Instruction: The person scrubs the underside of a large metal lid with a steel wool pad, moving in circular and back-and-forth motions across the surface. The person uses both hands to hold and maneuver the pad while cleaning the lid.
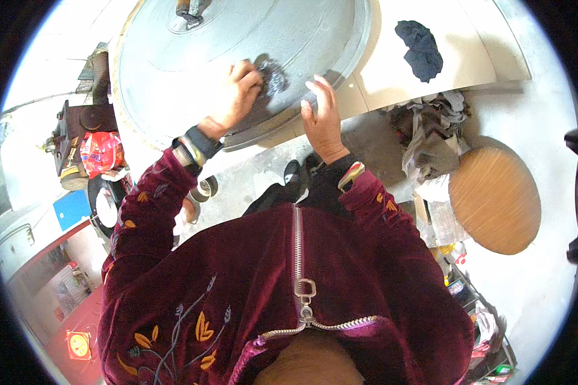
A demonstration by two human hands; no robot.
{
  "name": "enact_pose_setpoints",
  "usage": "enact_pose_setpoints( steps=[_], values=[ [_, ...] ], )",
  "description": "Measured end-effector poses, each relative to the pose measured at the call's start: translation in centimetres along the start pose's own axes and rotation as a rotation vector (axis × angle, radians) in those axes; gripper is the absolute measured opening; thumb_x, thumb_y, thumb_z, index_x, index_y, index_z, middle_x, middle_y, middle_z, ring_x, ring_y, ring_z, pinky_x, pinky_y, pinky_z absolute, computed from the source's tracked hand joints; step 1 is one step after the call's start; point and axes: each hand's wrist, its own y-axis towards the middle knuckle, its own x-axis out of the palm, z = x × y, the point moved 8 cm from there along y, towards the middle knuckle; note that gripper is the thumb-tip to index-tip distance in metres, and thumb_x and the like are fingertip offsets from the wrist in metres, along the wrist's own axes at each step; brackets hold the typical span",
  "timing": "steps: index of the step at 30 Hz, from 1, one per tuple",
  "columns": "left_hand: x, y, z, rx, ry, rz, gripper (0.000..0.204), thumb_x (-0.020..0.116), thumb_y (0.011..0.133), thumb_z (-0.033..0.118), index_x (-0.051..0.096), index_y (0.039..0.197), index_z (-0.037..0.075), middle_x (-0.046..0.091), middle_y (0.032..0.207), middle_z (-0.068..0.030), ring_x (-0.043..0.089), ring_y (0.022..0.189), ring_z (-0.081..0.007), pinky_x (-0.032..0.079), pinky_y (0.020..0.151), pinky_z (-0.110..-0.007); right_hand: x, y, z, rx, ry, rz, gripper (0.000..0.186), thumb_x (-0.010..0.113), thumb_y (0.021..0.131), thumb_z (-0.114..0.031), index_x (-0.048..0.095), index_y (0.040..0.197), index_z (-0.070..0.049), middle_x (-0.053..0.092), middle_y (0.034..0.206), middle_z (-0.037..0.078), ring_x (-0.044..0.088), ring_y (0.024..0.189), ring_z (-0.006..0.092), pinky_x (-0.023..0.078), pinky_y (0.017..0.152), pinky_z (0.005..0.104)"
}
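Observation:
A big round grey metal lid [192, 70] lies on the pale counter, with a dark handle [185, 14] near its far side. My left hand [237, 96] is curled on top of the lid, its fingers closed against a shiny, tangled clump that looks like a steel wool scourer [274, 77]. The fingertips on the scourer's side are partly hidden. At the lid's near right rim, my right hand [324, 119] has its fingers stretched and the thumb apart, with nothing held.
A crumpled black cloth [420, 51] lies on the counter to the right. Below stand a round wooden stool top [496, 200] and a heap of rags [433, 144]. To the left are a red plastic bag [103, 154] and a red table [87, 314].

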Motion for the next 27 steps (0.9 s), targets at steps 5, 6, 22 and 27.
enact_pose_setpoints(
  steps=[5,6,22,27],
  values=[
    [1.2,1.2,0.2,-0.079,0.06,-0.028,0.012,0.066,0.079,0.003,0.064,0.089,0.009,0.057,0.1,-0.0071,0.054,0.09,-0.03,0.047,0.081,-0.04,-2.4,1.1,0.8,-0.034,0.05,-0.009,0.036,0.058,0.087,-0.005,0.054,0.122,0.003,0.053,0.13,0.021,0.052,0.122,0.0367,0.04,0.106,0.0417],
    [2.0,2.7,0.5,-0.075,0.067,-0.008,0.012,0.066,0.079,0.003,0.063,0.09,0.009,0.057,0.1,-0.0071,0.054,0.089,-0.03,0.047,0.081,-0.04,-2.6,1.6,1.0,-0.048,0.077,-0.031,0.036,0.058,0.087,-0.005,0.055,0.122,0.003,0.054,0.129,0.021,0.053,0.121,0.0364,0.041,0.105,0.0415],
    [16.4,22.9,2.1,-0.138,0.351,-0.119,0.012,0.06,0.081,0.008,0.064,0.092,0.009,0.058,0.099,-0.0103,0.054,0.098,-0.033,0.045,0.089,-0.042,-14.1,14.9,9.2,-0.247,0.107,-0.166,0.033,0.062,0.085,-0.005,0.058,0.118,-0.005,0.058,0.123,0.017,0.056,0.114,0.0372,0.046,0.097,0.0437],
    [14.3,12.8,6.8,-0.215,0.341,-0.043,0.024,0.063,0.077,0.006,0.066,0.1,0.011,0.054,0.113,-0.0058,0.052,0.102,-0.0286,0.047,0.09,-0.039,-10.6,16.6,8.7,-0.515,-0.109,-0.366,0.028,0.065,0.083,-0.011,0.062,0.111,-0.011,0.06,0.112,0.008,0.056,0.108,0.0318,0.047,0.091,0.0426]
  ],
)
